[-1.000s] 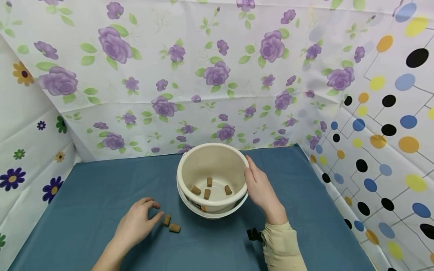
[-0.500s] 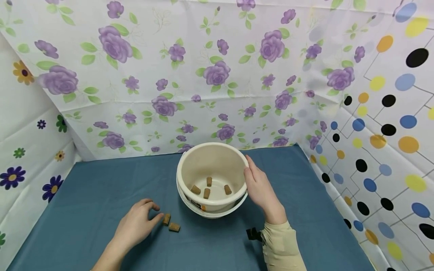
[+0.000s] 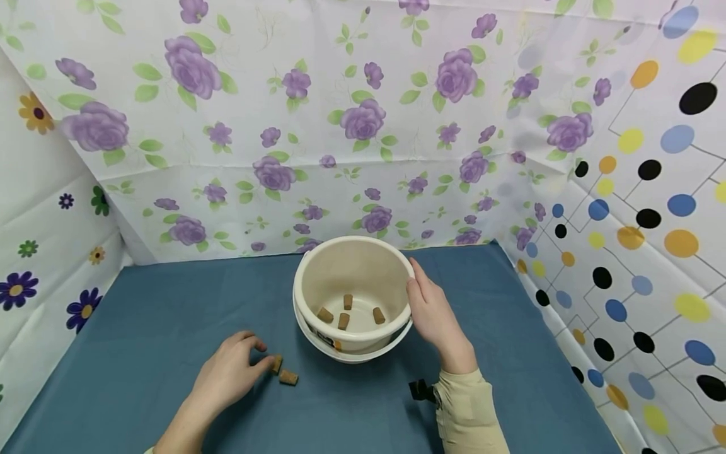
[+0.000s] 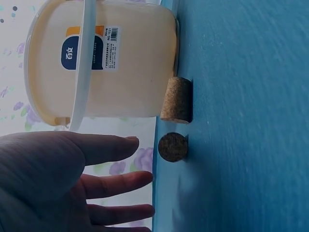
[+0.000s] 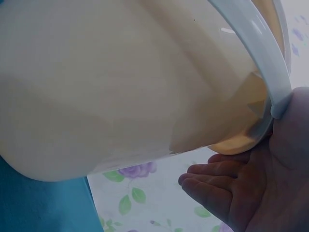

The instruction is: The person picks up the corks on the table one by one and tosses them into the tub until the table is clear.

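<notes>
A cream plastic bucket (image 3: 357, 343) stands upright with several corks (image 3: 343, 321) lying inside. To its front left, two more corks lie on the blue cloth: one nearest the left thumb (image 3: 277, 364), the other just to the right (image 3: 288, 378). My left hand (image 3: 229, 372) hovers beside them, its thumb and fingers apart with nothing between. In the left wrist view, a small gap separates the thumb from the round-ended cork (image 4: 173, 147). My right hand (image 3: 437, 312) rests against the bucket's right rim. The right wrist view shows its fingers (image 5: 212, 186) fairly straight below the rim.
The bucket's white handle (image 3: 363, 358) hangs down at its front. Blue cloth (image 3: 351, 416) covers the table. A flowered sheet (image 3: 317, 139) hangs behind, and a dotted sheet (image 3: 641, 252) on the right. A black strap (image 3: 422, 390) sticks out by the right sleeve (image 3: 469, 410).
The head view has shifted slightly. Relative to the corks, the left thumb has come a little further right and now overlaps the nearer cork's edge in view. The right hand and bucket keep their positions.
</notes>
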{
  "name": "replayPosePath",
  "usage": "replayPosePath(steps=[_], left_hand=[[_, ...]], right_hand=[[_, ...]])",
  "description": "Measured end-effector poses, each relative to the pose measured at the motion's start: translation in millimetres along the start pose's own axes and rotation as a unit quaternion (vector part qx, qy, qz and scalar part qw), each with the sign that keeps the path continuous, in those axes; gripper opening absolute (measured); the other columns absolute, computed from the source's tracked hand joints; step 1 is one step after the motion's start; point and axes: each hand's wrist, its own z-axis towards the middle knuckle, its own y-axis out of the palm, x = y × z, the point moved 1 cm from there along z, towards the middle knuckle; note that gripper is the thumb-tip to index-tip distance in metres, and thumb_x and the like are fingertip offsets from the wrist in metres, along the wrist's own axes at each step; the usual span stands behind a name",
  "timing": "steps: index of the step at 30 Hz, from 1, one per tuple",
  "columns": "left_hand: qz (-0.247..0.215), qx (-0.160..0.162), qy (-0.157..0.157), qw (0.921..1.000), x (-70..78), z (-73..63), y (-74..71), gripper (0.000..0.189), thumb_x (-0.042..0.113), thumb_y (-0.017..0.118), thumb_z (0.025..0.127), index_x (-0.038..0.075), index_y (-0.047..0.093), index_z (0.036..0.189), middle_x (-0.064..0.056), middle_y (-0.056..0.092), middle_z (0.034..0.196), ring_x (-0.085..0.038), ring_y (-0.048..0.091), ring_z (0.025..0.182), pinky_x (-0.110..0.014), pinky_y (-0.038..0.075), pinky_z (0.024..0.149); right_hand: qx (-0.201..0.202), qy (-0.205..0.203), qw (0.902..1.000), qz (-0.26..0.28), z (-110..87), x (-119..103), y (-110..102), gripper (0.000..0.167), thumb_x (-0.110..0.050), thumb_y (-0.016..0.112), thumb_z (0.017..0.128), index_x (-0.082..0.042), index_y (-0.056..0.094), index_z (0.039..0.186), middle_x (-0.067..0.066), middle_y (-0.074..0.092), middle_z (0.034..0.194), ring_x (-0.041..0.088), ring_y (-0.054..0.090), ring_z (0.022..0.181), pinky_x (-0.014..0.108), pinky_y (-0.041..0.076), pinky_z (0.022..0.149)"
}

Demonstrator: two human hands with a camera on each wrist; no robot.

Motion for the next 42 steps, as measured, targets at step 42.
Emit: replayPosePath(steps=[42], left_hand=[[0.023,-0.001,-0.018,0.9996,9.0,5.0,17.7,0.022,0.030,0.088,0.090,0.016,0.073,0.082,-0.010,0.067,0.108,-0.025,0.062,0.087,-0.047,0.055,0.067]], right_hand=[[0.003,0.005,1.0000,0.000,0.4,-2.3,1.1,0.059,-0.033,0.032,0.119,-0.008,0.024,0.171,0.021,0.041,0.167,0.040,0.050,0.146,0.061,0.044,0.115]])
